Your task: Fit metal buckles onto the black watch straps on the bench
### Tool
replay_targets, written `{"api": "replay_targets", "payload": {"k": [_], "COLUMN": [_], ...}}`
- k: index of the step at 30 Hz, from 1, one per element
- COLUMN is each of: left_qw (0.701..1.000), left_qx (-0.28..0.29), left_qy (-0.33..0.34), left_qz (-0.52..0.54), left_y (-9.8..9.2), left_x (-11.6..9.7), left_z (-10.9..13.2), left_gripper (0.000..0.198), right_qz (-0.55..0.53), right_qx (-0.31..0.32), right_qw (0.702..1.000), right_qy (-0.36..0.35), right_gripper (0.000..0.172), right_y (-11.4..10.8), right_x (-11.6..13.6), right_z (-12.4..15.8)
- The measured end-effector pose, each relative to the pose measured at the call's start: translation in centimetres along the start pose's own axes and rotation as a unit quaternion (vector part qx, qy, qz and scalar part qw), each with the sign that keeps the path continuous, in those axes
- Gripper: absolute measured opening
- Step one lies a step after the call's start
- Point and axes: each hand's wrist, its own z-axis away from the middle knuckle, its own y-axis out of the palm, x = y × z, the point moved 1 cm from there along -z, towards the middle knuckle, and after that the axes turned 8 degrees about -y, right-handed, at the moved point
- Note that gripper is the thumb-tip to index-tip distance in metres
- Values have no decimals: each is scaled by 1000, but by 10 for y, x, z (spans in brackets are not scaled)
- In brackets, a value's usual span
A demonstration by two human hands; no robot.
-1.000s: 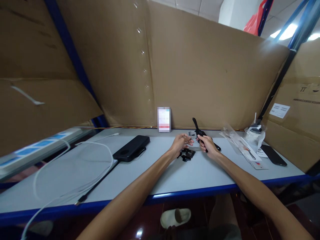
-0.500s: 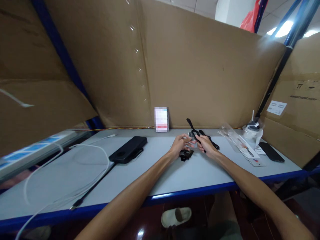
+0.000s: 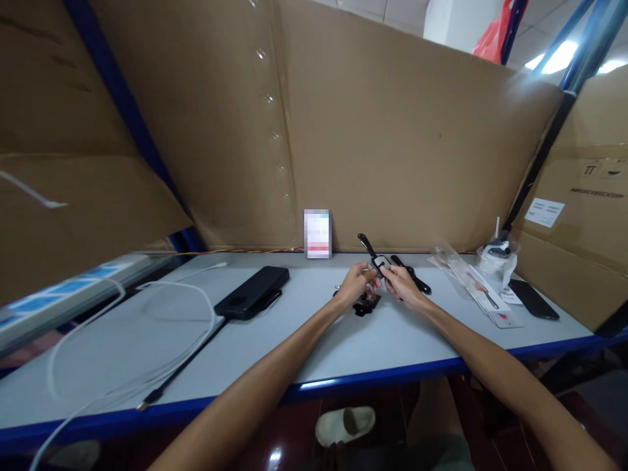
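Note:
Both my hands meet over the middle of the grey table (image 3: 314, 347). My right hand (image 3: 400, 282) grips a black-handled tool (image 3: 366, 244) with a grey metal middle, its upper handle pointing up and left. My left hand (image 3: 359, 282) has its fingers closed at the left side of the metal part. Its fingertips are partly hidden, so a small part between them cannot be made out. Below my hands lie small black parts (image 3: 366, 306) on the table. A second black-handled tool (image 3: 412, 275) rests just behind my right hand.
To the left are a black power bank (image 3: 252, 292), white cable loops (image 3: 213, 314) and a power strip (image 3: 73, 288). A phone (image 3: 534, 299), plastic packaging (image 3: 483, 291) and a wrapped cup (image 3: 495, 257) are at the right. An upright bright screen (image 3: 318, 234) leans against the cardboard.
The held tool has turned so that its metal middle faces me, with its upper handle shifted left. My left fingers have drawn in from a looser spread onto the tool.

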Motion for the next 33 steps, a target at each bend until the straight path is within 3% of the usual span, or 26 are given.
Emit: {"api": "replay_targets", "payload": {"k": [13, 20, 28, 33], "left_qw": [1000, 998, 996, 997], "left_qx": [-22, -60, -73, -64], "left_qy": [-11, -5, 51, 40], "left_qz": [17, 15, -26, -30], "left_y": [3, -2, -4, -5], "left_x": [-7, 0, 0, -4], "left_z": [4, -1, -3, -4], "left_gripper": [39, 50, 45, 45], "right_qz": [20, 64, 24, 0], "right_qx": [-8, 31, 47, 26], "right_qw": [999, 995, 998, 999], "right_qy": [-36, -66, -35, -31], "right_gripper": [44, 45, 49, 48], "right_y": [1, 8, 12, 13], "right_x": [-1, -1, 1, 5], "right_z": [-1, 5, 7, 7]}}
